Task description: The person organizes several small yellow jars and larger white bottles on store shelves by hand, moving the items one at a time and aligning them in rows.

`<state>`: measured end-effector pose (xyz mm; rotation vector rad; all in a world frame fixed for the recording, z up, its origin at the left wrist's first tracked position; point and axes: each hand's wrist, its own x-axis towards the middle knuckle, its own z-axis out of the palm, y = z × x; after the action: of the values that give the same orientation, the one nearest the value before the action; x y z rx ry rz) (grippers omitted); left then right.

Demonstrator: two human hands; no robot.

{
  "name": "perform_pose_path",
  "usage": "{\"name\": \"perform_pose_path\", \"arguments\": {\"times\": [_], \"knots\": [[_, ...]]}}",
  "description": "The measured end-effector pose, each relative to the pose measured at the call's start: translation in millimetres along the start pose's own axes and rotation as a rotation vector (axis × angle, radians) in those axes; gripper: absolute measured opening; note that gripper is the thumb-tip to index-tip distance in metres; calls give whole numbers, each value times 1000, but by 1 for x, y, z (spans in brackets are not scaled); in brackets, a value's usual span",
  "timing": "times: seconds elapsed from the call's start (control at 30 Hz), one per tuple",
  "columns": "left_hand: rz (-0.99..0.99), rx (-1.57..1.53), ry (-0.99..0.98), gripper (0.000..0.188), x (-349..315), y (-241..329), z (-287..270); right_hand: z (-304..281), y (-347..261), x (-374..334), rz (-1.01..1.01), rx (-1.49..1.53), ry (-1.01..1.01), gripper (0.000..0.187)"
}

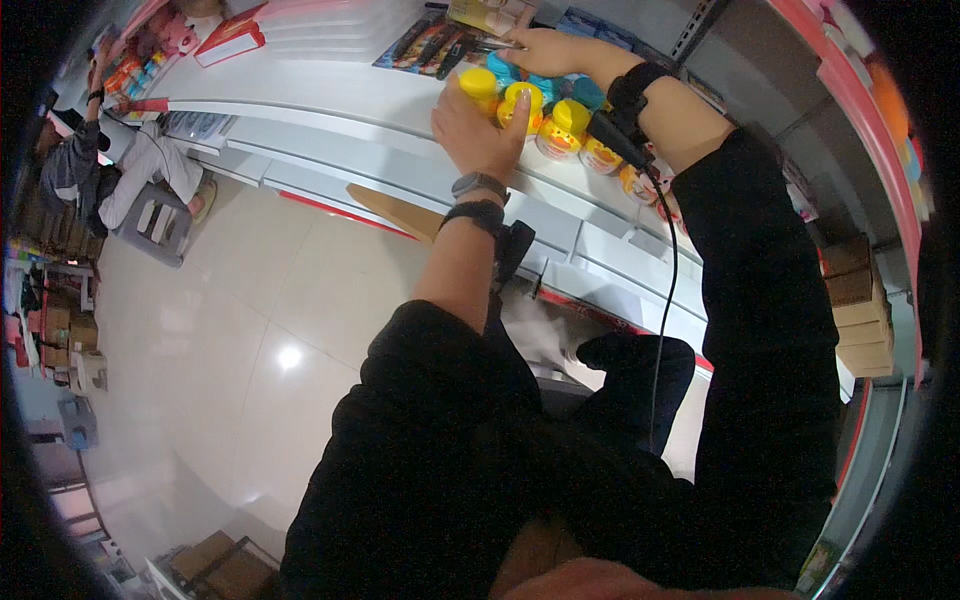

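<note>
A row of yellow-capped, duck-like bottles (563, 130) stands along the front of the white shelf (300, 112). My left hand (475, 138) is closed around the two leftmost yellow-capped bottles (479, 84), fingers on the outer side and thumb across the second one. Farther back, my right hand (548, 52) reaches over the row, its fingers bent together beside teal-blue items (520, 75). Whatever lies between those fingers is too small to make out. Dark flat packages (430, 45) lie just left of the right hand.
Clear plastic trays (325, 35) and a red box (232, 42) sit farther left on the shelf. A brown cardboard piece (385, 210) juts out below its edge. Cartons (858, 305) are stacked at right. Another person (150, 165) sits at far left. A cable (668, 300) hangs from my right wrist.
</note>
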<state>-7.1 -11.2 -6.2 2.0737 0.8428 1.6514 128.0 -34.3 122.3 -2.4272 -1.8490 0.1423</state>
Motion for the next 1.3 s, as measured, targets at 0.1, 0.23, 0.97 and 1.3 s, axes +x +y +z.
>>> {"name": "perform_pose_path", "arguments": {"times": [0.1,0.23,0.97,1.3], "knots": [[-1,8,-24,90,0,1,2,-12,4,-11,4,81,-58,52],[70,-2,11,94,0,0,4,-8,5,-13,97,-87,-321,63],[68,-134,33,85,5,-4,1,-39,-11,-208,-167,-341,282,51],[123,-130,51,79,7,-4,-3,92,-20,-338,202,889,783,10]]}}
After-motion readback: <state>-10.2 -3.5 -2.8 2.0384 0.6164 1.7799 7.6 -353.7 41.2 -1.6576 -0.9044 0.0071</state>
